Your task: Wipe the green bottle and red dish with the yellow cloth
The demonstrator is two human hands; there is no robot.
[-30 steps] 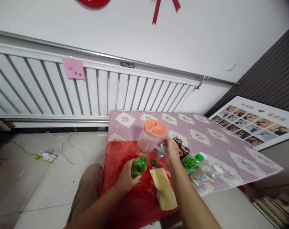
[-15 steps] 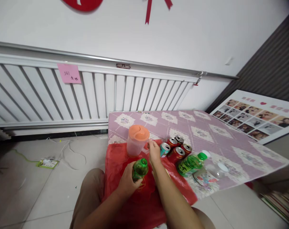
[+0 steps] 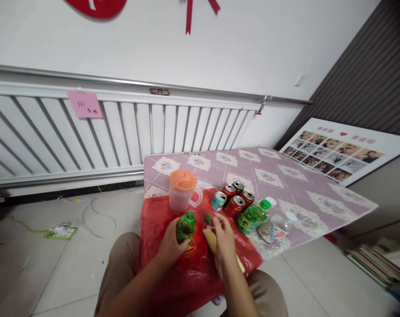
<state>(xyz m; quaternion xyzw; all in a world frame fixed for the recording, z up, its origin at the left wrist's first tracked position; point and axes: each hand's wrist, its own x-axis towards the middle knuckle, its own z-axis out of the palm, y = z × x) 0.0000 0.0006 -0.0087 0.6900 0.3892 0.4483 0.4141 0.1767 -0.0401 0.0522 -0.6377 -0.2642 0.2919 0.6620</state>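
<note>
My left hand (image 3: 172, 244) is wrapped round a green plastic bottle (image 3: 187, 229), upright with its mouth uncapped. My right hand (image 3: 224, 233) hovers over the red cloth, thumb and fingers drawn together. A small green bottle cap (image 3: 208, 218) is just left of those fingertips; whether they touch it I cannot tell. Partly under my right hand lies a yellow cloth-like piece (image 3: 211, 240). Behind the bottle stands a clear plastic pitcher (image 3: 180, 199) with an orange lid (image 3: 183, 179) on it, its handle facing right.
Several opened drink cans (image 3: 236, 203) stand grouped right of the pitcher. Beside them a capped green bottle (image 3: 253, 216) and a clear bottle (image 3: 272, 228) lie tilted. A red cloth (image 3: 153, 220) covers the table's near-left part. A radiator (image 3: 127, 136) runs behind.
My right hand has moved back from beside the pitcher handle to the cap and yellow piece, both now showing more. My left hand keeps the green bottle. The whole view has shifted slightly.
</note>
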